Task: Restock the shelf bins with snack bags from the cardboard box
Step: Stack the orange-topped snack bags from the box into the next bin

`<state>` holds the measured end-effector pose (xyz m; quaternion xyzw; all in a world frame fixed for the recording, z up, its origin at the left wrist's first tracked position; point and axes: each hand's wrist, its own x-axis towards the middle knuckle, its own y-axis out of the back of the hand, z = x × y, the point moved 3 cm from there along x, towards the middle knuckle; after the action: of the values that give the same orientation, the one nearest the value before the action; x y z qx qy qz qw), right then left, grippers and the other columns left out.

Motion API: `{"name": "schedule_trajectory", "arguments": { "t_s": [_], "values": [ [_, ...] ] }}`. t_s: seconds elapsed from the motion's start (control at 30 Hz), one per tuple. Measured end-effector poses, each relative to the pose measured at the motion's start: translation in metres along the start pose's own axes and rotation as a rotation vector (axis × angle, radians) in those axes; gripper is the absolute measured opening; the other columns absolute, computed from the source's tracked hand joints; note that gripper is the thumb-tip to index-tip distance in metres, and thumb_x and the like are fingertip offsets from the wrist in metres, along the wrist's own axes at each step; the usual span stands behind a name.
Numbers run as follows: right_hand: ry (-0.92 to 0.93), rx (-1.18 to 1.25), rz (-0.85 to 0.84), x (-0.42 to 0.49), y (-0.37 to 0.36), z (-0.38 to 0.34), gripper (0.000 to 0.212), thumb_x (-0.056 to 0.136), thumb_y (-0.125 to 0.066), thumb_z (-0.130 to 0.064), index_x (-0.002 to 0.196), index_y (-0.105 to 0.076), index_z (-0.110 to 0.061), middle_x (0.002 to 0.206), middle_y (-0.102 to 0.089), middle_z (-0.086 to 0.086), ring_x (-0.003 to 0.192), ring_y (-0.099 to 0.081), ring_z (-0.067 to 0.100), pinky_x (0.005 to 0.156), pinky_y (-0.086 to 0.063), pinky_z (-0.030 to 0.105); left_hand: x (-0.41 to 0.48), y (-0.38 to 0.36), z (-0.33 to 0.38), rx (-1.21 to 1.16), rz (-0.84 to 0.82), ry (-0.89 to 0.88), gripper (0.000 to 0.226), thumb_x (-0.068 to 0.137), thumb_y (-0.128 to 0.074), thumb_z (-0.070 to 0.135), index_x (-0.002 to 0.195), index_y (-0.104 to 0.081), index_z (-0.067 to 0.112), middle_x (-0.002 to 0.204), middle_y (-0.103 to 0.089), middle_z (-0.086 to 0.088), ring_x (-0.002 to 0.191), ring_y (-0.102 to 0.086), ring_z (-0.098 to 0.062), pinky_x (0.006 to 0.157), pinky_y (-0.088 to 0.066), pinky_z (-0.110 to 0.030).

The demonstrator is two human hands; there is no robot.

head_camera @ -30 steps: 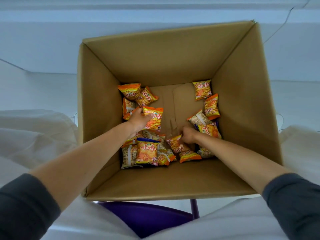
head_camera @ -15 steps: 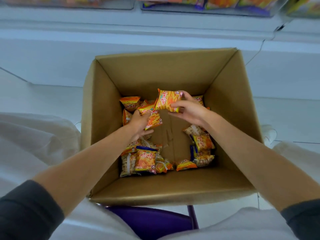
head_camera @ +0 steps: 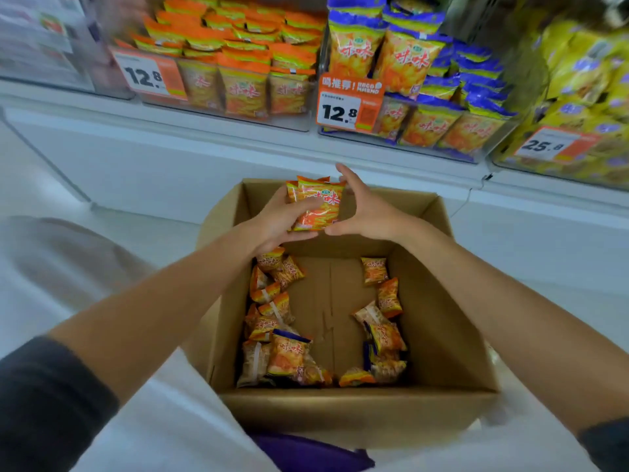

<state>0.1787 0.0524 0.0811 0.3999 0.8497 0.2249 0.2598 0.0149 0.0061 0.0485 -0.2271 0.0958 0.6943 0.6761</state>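
Observation:
An open cardboard box [head_camera: 452, 338] stands in front of me with several small orange snack bags [head_camera: 287, 356] lying along its left and right sides. Above the box's far edge I hold two stacked orange snack bags [head_camera: 318, 206]. My left hand [head_camera: 275, 223] grips them from the left and below. My right hand [head_camera: 367, 212] pinches their right edge, index finger up at the top corner and thumb at the bottom. Behind the box, a shelf bin of orange-topped bags [head_camera: 238, 73] and a bin of blue-topped bags [head_camera: 425, 86] are stocked.
A bin of yellow bags [head_camera: 585, 97] fills the right end of the shelf, with price tags 12.8 [head_camera: 149, 76], 12.8 [head_camera: 347, 107] and 25.8 [head_camera: 548, 144] on the bin fronts. A white shelf ledge [head_camera: 204, 127] runs under the bins. A purple seat [head_camera: 306, 454] shows below the box.
Both hands rose out of the box, each with a bag, and brought the two bags together above the far edge. My view tilted up, so the shelf bins came into sight.

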Motion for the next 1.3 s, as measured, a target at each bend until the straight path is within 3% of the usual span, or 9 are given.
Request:
{"name": "schedule_trajectory", "arguments": {
  "t_s": [0.23,0.37,0.6,0.67,0.83,0.93,1.0,1.2,1.3],
  "values": [
    [0.177,-0.469,-0.155,0.028,0.043,-0.116,0.098,0.073,-0.085,-0.029,0.152,-0.027,-0.024,0.149,-0.037,-0.004,0.131,-0.039,0.014,0.098,-0.032,0.021,-0.012,0.031,0.088,0.222,-0.103,-0.131,0.069,0.077,-0.08,0.022,0.136,-0.042,0.021,0.125,-0.063,-0.001,0.107,-0.066,-0.017,0.084,-0.058,-0.034],
    [0.284,-0.736,-0.046,0.05,0.057,-0.165,0.104,0.065,-0.088,-0.039,0.149,-0.03,-0.017,0.143,-0.044,0.002,0.125,-0.044,0.019,0.094,-0.034,0.022,-0.01,0.045,0.138,0.249,-0.142,-0.232,0.064,0.073,-0.079,0.026,0.129,-0.049,0.023,0.123,-0.066,-0.002,0.11,-0.065,-0.021,0.091,-0.055,-0.037],
    [0.287,-0.641,0.093,0.108,0.092,-0.209,0.05,0.066,-0.088,-0.033,0.101,-0.055,-0.021,0.092,-0.06,-0.008,0.087,-0.057,0.016,0.066,-0.042,0.027,0.015,0.08,0.219,0.51,-0.106,-0.319,0.097,0.06,-0.09,0.041,0.141,-0.042,0.02,0.126,-0.061,0.005,0.114,-0.059,-0.012,0.101,-0.048,-0.033],
    [0.236,-0.635,0.062,0.123,0.101,-0.208,0.06,0.064,-0.087,-0.04,0.112,-0.056,-0.02,0.108,-0.063,-0.003,0.099,-0.06,0.018,0.077,-0.047,0.029,0.026,0.094,0.226,0.507,-0.156,-0.211,0.095,0.069,-0.083,0.036,0.148,-0.032,0.027,0.133,-0.055,0.006,0.117,-0.055,-0.014,0.109,-0.041,-0.043],
    [0.15,-0.479,0.024,0.134,0.108,-0.212,0.119,0.059,-0.08,-0.063,0.152,-0.019,-0.02,0.15,-0.039,0.005,0.132,-0.045,0.022,0.108,-0.04,0.045,0.045,0.106,0.238,0.636,-0.092,-0.263,0.08,0.086,-0.071,0.008,0.151,-0.027,0.023,0.13,-0.051,0.002,0.112,-0.057,-0.018,0.087,-0.048,-0.036],
    [0.077,-0.568,0.09,0.137,0.117,-0.211,0.087,0.084,-0.073,-0.032,0.147,-0.016,-0.012,0.111,-0.053,0.02,0.092,-0.058,0.026,0.074,-0.049,0.043,0.057,0.123,0.241,0.517,0.071,-0.38,0.072,0.087,-0.072,0.01,0.147,-0.032,0.016,0.132,-0.045,-0.005,0.101,-0.055,-0.021,0.072,-0.046,-0.032],
    [0.04,-0.678,0.108,0.139,0.119,-0.209,0.064,0.088,-0.066,-0.021,0.135,-0.025,-0.008,0.08,-0.043,0.011,0.068,-0.046,0.021,0.057,-0.034,0.042,0.065,0.14,0.238,0.407,0.215,-0.446,0.075,0.087,-0.072,0.009,0.148,-0.029,0.011,0.125,-0.044,-0.002,0.107,-0.05,-0.019,0.075,-0.046,-0.032],
    [0.005,-0.964,0.003,0.164,0.095,-0.209,0.048,0.098,-0.048,-0.031,0.138,-0.038,-0.007,0.126,-0.05,0.014,0.108,-0.049,0.029,0.084,-0.04,0.037,0.073,0.158,0.228,0.318,0.361,-0.549,0.05,0.088,-0.071,0.013,0.129,-0.043,0.015,0.117,-0.053,-0.005,0.104,-0.054,-0.023,0.081,-0.047,-0.033],
    [-0.047,-1.005,-0.098,0.181,0.091,-0.206,0.021,0.094,-0.051,-0.014,0.112,-0.052,-0.003,0.102,-0.054,0.013,0.083,-0.049,0.025,0.07,-0.04,0.04,0.078,0.155,0.224,0.333,0.34,-0.55,0.062,0.089,-0.07,0.014,0.142,-0.038,0.01,0.13,-0.05,-0.008,0.115,-0.05,-0.021,0.084,-0.043,-0.032]
  ]
}}
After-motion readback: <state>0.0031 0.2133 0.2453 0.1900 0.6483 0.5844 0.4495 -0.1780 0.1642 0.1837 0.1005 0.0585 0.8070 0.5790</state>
